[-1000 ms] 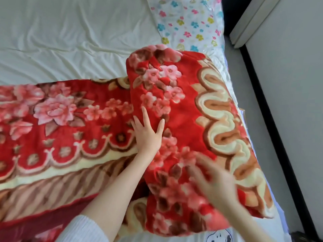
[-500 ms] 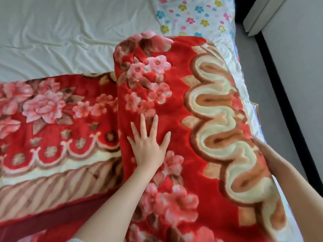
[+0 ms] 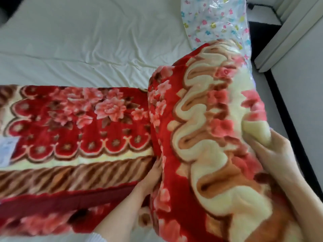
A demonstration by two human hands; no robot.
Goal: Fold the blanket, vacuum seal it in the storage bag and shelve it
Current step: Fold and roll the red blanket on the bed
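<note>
From the head camera, a thick plush red blanket (image 3: 108, 130) with pink flowers and cream-and-brown scrolls is lying across the near part of a bed dressed in a creased white sheet (image 3: 90, 42), its right end bunching into a fat roll. The left hand (image 3: 153, 173) is pressing into the crease at the roll's left side, fingers buried so their curl cannot be told, while the right hand (image 3: 274, 154) is gripping the roll's cream edge. A glossy flower-printed plastic storage bag (image 3: 215, 20) is lying at the far right, beside a grey floor (image 3: 297, 105).
</note>
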